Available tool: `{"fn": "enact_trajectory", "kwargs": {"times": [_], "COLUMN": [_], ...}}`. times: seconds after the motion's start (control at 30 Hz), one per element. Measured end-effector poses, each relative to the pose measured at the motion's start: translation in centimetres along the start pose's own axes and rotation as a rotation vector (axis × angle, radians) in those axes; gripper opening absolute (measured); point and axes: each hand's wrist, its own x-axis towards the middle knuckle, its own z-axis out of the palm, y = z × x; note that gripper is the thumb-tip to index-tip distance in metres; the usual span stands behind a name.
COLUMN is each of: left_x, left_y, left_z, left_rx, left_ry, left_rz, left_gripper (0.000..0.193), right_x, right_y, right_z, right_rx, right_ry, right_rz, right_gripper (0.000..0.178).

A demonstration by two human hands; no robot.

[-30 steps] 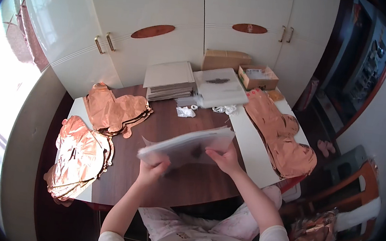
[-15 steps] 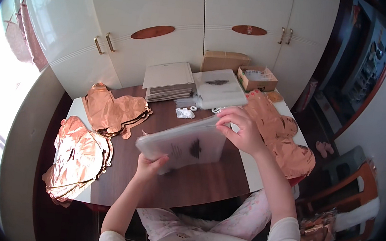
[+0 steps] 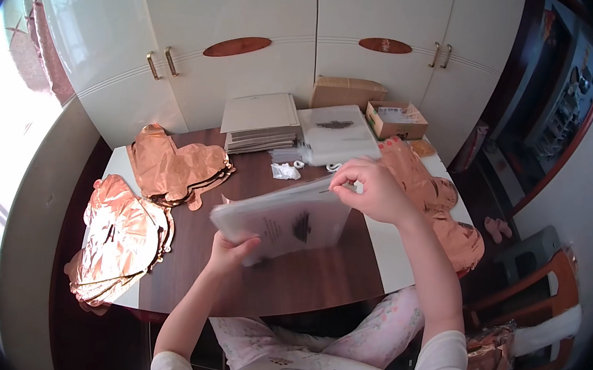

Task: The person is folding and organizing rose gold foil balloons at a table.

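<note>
So, head cam, the only view here. The stack of clear sleeves (image 3: 274, 229) is propped at a slant over the middle of the dark wood table (image 3: 321, 292), printed face towards the person. Can't tell if its lower edge touches the wood.

Left hand (image 3: 234, 252) has a proper grasp on the near left end: thumb flat on the front, other fingers hidden behind. Right hand (image 3: 374, 191) is up at the far right corner, fingers curled, thumb and index tips drawn together there. Whether a film edge is caught between them, I honestly can't tell.

Handling tips, imo: thin film like this probably slips and clings, so let the left thumb do the clamping and work the corner with a light fingertip pinch. Pull too hard and I'd guess the layers fan out or crease. Keeping the bottom edges lined up should help.

Pose-wise, the left forearm runs up fairly straight from the near edge with the palm behind the stack. The right forearm slants in from the near right, wrist bent, back of the hand up, reaching farther out than the left. Rose-gold foil piece (image 3: 462, 238) lies just beyond that forearm, on the right.
</note>
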Motion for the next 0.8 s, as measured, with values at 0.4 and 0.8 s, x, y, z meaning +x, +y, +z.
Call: {"fn": "enact_trajectory", "kwargs": {"times": [0.4,0.8], "left_x": [0.1,0.0], "left_y": [0.0,0.2], "left_z": [0.1,0.4], "left_rx": [-0.024,-0.072], "left_ry": [0.016,0.035], "left_rz": [-0.004,-0.012], "left_gripper": [0.018,0.016], "right_x": [0.9,0.0], "right_y": [-0.4,-0.3], "right_z": [-0.8,0.1], "right_rx": [0.306,-0.028], "right_ry": [-0.054,0.036], "right_rz": [0.287,0.101], "right_gripper": [0.007,0.004]}}
